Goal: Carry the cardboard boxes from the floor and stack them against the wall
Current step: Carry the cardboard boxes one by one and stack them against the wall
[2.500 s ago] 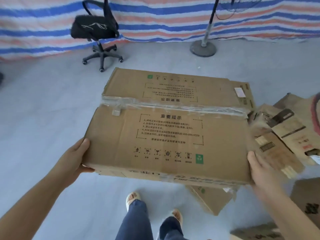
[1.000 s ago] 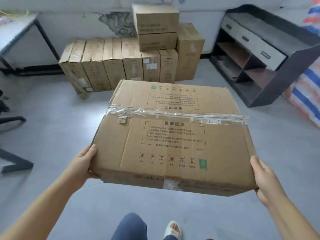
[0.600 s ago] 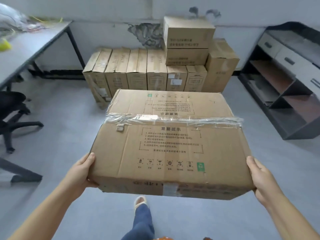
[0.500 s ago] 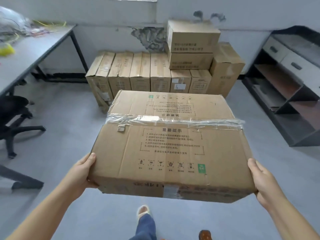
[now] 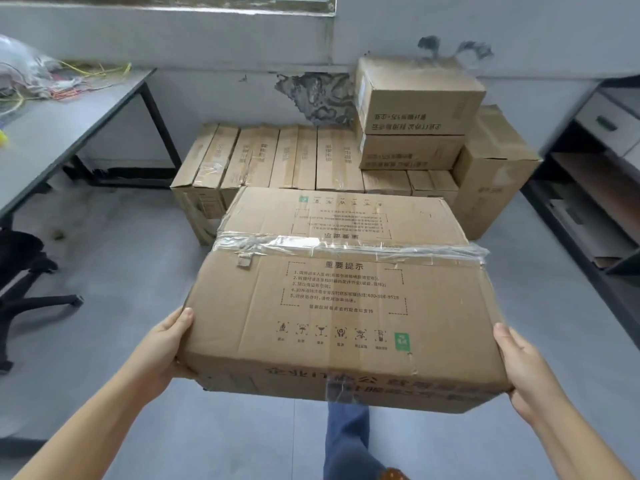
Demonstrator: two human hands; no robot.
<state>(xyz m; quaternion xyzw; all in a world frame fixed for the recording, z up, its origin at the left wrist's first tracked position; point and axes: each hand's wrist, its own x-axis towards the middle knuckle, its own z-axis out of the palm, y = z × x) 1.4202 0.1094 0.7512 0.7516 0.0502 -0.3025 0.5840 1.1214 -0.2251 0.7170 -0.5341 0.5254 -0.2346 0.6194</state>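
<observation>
I carry a large brown cardboard box (image 5: pixel 339 306), taped across its top and printed with handling symbols, at waist height in the middle of the view. My left hand (image 5: pixel 162 344) grips its near left corner, thumb on the side and fingers hidden beneath. My right hand (image 5: pixel 526 368) grips the near right corner the same way. Ahead, a row of upright boxes (image 5: pixel 298 157) stands against the wall, with two more boxes (image 5: pixel 415 95) stacked on its right part and a taller box (image 5: pixel 491 174) at the right end.
A grey table (image 5: pixel 69 116) with loose wires stands at the left, and a black office chair (image 5: pixel 20 258) is below it. A dark shelf unit with drawers (image 5: pixel 595 188) lines the right side. Bare grey floor lies between me and the stack.
I have turned from the striped tarp area to face the wall and walked closer to the stacked boxes. Both hands keep the same hold on the box.
</observation>
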